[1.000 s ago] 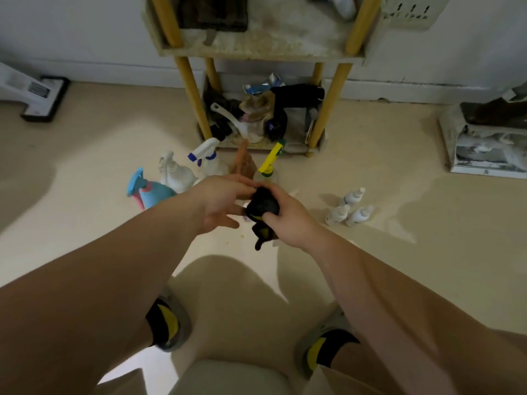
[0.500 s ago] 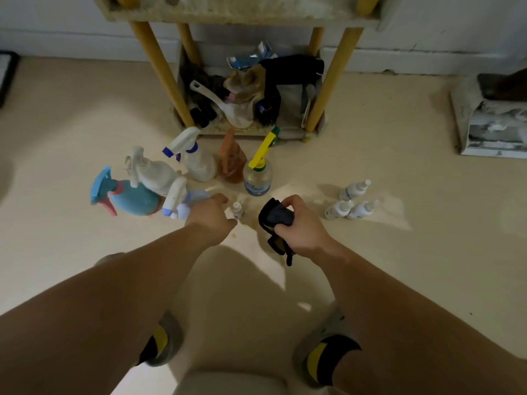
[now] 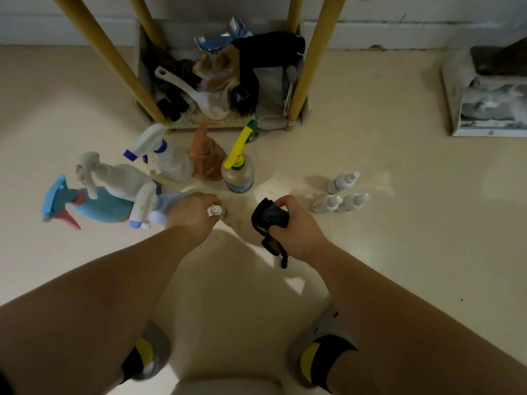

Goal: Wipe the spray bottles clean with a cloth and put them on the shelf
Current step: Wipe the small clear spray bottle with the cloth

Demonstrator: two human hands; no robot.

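Note:
My left hand [image 3: 191,213] curls round a small white-capped spray bottle [image 3: 216,210] standing on the floor. My right hand [image 3: 293,223] grips a bunched black and yellow cloth [image 3: 268,220]. Several large spray bottles stand just beyond: a clear one with a yellow trigger [image 3: 238,172], an orange one [image 3: 208,158], a white one with a blue nozzle [image 3: 168,159], a teal one [image 3: 94,205], a white one [image 3: 119,178]. Three small white bottles [image 3: 340,195] stand to the right. The shelf [image 3: 308,67] with yellow legs rises at the top.
The shelf's bottom tray [image 3: 228,81] is crowded with a ladle, dark cloths and packets. A grey box [image 3: 490,104] sits on the floor at the far right. My two feet [image 3: 319,354] in yellow and black socks stand near the lower edge.
The view tilted down. My left hand dropped from the cloth to the floor and closed round the small bottle. My right hand lowered with the cloth.

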